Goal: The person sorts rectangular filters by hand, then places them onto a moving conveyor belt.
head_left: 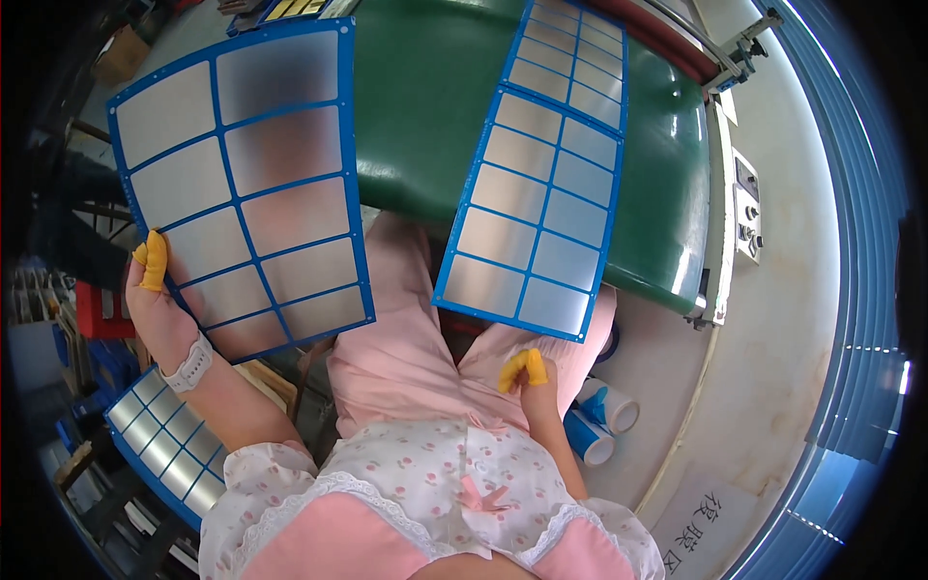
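While the left hand pinches the left edge of a blue-gridded metal sheet in the head view, its fingers in yellow finger cots on the near face, the sheet stands raised to the left of the lap, stretching ahead and to the right of that hand. Its long axis runs away from the person, the far end leaning left.

The right hand is well apart from that sheet, its fingers bent above the thigh; nothing shows in its grasp, though I cannot tell how far it is closed. Nearest to it, just beyond the fingers, is a second gridded sheet, whose long axis also points away, slanting right at the far end. Its near end juts past the edge of the green belt, and a third sheet lies end to end behind it.

A cardboard box at upper left and a red bin beyond the left hand have contents that cannot be made out. Two film rolls are beside the right forearm.
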The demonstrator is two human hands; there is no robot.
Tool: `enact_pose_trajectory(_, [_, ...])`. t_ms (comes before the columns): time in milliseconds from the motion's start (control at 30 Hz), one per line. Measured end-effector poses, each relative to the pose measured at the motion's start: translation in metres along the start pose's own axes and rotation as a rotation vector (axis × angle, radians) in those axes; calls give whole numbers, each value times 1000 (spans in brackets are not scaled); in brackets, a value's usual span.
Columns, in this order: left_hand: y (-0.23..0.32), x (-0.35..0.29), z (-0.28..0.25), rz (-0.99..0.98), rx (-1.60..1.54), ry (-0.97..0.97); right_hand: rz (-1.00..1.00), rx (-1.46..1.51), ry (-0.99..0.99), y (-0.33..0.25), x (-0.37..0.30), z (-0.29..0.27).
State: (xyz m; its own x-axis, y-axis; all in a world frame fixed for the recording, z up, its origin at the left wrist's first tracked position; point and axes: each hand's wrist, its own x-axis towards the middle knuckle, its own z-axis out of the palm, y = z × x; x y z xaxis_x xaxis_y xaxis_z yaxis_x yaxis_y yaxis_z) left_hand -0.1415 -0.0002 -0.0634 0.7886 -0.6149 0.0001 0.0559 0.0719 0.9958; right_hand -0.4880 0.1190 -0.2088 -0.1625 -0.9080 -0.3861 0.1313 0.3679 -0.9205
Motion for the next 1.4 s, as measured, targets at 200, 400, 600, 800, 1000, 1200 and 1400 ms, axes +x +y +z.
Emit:
enact_pose_trajectory(200, [-17,-14,-12,-64,67,89,123,301,116,-28,28,23])
enact_pose_trajectory(400, [-40,-16,-35,-66,107,-23,110,539,95,-26,31,21])
enact_pose_trajectory(600, [-47,-22,-32,-114,92,-77,45,569,20,-25,35,17])
enact_pose_trajectory(800, [-47,-38,-15,-218,-50,-97,10,616,-16,-26,38,17])
enact_pose_trajectory(1000, [-79,-55,-9,-346,-107,-459,-24,614,-45,-28,33,19])
enact_pose_trajectory(1200, [-86,-110,37,-633,-244,-683,-113,533,38,-44,22,7])
enact_pose_trajectory(1400, [-109,-171,52,-534,-142,-846,-184,183,431,-53,3,-33])
